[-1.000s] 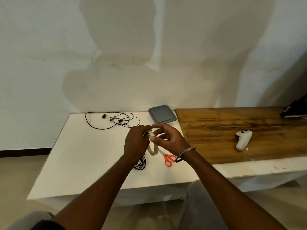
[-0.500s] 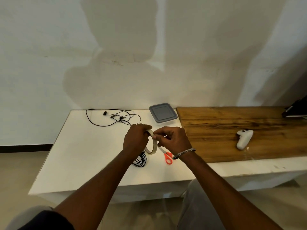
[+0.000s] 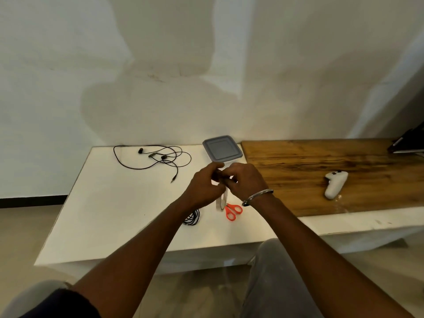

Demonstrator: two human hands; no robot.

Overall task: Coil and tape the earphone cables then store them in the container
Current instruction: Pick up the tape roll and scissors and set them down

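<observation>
Both hands meet above the middle of the white table around a beige tape roll. My left hand grips the roll's top and my right hand pinches at it, fingers curled. The roll hangs edge-on below the hands. A coiled black earphone cable lies on the table under my left forearm. A loose black earphone cable sprawls at the back left. The container with a grey lid stands at the back behind my hands.
Orange-handled scissors lie beside the tape roll, partly hidden by it. A wooden surface adjoins on the right, with a white controller on it. A dark object sits at the far right. A wall runs behind.
My hands have closed in tighter over the top of the tape roll, which has turned edge-on. The view has shifted slightly; the cables and scissors have not moved.
</observation>
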